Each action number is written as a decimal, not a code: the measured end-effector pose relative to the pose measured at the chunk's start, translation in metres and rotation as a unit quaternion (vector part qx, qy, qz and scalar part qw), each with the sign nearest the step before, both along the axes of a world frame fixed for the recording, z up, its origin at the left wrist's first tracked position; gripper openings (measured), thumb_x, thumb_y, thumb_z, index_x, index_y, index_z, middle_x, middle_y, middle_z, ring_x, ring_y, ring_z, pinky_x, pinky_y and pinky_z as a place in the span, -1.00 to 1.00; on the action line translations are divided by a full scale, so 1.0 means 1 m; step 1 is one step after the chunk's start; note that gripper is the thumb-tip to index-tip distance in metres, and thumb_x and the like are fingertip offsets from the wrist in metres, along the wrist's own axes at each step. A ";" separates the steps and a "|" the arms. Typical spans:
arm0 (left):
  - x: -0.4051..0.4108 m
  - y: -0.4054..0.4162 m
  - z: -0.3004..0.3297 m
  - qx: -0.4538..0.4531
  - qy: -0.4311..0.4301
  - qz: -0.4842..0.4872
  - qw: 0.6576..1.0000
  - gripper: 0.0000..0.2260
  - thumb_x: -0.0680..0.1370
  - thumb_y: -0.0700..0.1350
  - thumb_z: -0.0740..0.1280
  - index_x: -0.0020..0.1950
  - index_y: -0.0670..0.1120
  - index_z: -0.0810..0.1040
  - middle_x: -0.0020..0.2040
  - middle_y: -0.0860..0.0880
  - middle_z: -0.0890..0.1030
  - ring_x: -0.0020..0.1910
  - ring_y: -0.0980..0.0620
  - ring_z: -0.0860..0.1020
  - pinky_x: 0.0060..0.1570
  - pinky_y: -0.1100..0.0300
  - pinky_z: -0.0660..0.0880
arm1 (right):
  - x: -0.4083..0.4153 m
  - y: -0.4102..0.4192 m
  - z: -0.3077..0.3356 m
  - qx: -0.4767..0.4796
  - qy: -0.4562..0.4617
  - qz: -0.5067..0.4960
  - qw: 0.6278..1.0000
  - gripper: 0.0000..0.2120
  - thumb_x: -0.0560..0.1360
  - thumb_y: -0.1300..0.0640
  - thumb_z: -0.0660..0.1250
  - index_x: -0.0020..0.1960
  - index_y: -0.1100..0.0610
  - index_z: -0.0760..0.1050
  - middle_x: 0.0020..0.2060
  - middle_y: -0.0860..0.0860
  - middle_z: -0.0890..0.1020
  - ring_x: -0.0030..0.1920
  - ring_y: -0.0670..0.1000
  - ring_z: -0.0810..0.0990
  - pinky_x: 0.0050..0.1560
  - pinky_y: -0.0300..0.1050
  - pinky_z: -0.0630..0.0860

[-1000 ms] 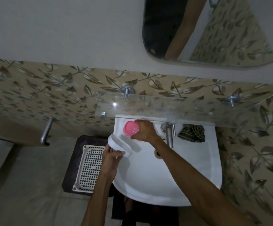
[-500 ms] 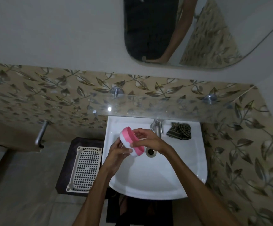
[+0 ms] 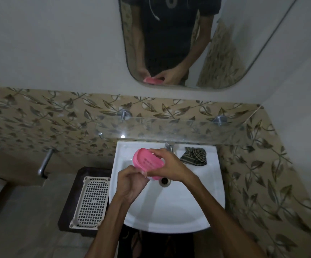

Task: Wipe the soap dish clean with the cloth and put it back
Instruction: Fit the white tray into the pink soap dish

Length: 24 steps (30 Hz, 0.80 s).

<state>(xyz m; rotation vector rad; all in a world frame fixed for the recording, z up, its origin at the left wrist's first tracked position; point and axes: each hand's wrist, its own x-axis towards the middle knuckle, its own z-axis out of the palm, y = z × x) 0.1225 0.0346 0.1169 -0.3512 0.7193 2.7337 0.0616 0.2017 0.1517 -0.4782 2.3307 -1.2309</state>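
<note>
I hold the pink soap dish (image 3: 145,162) over the white basin (image 3: 169,207), its slotted inner face tilted up toward me. My right hand (image 3: 171,167) grips its far and right edge. My left hand (image 3: 130,182) holds its near lower edge, where a white part shows beneath the pink. The dark striped cloth (image 3: 194,156) lies crumpled on the basin's back right ledge, apart from both hands.
A chrome tap (image 3: 169,147) stands at the basin's back, with the drain (image 3: 164,181) just right of my hands. A glass shelf (image 3: 179,130) runs above the basin. A white plastic basket (image 3: 92,202) rests on a dark stool at the left. The mirror (image 3: 188,43) reflects a person.
The pink and white parts, held apart a second ago, are now together in both hands. The dish has turned its slotted face upward over the basin. The camera has tilted up.
</note>
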 end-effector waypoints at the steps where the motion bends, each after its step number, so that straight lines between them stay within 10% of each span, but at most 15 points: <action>1: 0.000 0.002 0.005 0.019 -0.012 0.010 1.000 -0.56 0.44 -0.20 0.35 0.29 -0.35 0.53 0.29 -0.35 0.50 0.27 -0.30 0.51 0.23 -0.18 0.47 | 0.002 0.002 0.003 0.008 0.019 -0.001 1.000 -0.23 0.30 -0.13 0.67 0.44 -0.17 0.46 0.19 -0.07 0.57 0.18 -0.08 0.53 0.10 -0.11 0.55; 9: 0.000 0.029 0.026 0.009 -0.118 0.131 0.984 -0.63 0.61 0.03 0.35 0.28 -0.20 0.58 0.16 -0.25 0.61 0.13 -0.19 0.62 0.13 -0.09 0.59 | 0.021 0.007 0.004 -0.010 0.025 -0.046 0.999 -0.09 0.37 -0.27 0.57 0.60 -0.15 0.25 0.39 -0.14 0.45 0.35 -0.12 0.46 0.32 -0.10 0.51; 13: 0.000 0.040 0.028 0.049 -0.099 0.161 0.981 -0.61 0.59 0.03 0.33 0.27 -0.22 0.58 0.17 -0.27 0.61 0.18 -0.22 0.59 0.39 -0.12 0.40 | 0.042 0.003 -0.006 -0.200 -0.027 -0.255 0.946 -0.68 0.65 -0.03 0.37 0.36 -0.25 0.44 0.24 -0.16 0.61 0.25 -0.03 0.63 0.09 -0.22 0.63; 16: 0.000 0.047 0.029 0.040 -0.088 0.152 0.984 -0.62 0.61 0.02 0.30 0.29 -0.22 0.60 0.25 -0.29 0.60 0.25 -0.24 0.55 0.44 -0.14 0.33 | 0.056 0.004 -0.015 -0.253 -0.038 -0.315 0.914 -0.66 0.68 0.17 0.31 0.42 -0.06 0.50 0.20 0.02 0.69 0.11 0.07 0.72 -0.13 -0.14 0.68; 24: 0.003 0.040 0.029 -0.306 -0.025 0.128 0.943 -0.69 0.59 -0.17 0.34 0.34 -0.06 0.60 0.23 -0.08 0.67 0.23 -0.07 0.62 0.12 0.03 0.56 | 0.055 0.034 -0.006 -0.261 -0.030 -0.389 0.883 -0.77 0.63 0.19 0.40 0.26 0.00 0.54 0.00 0.00 0.77 -0.03 -0.04 0.77 -0.15 -0.04 0.72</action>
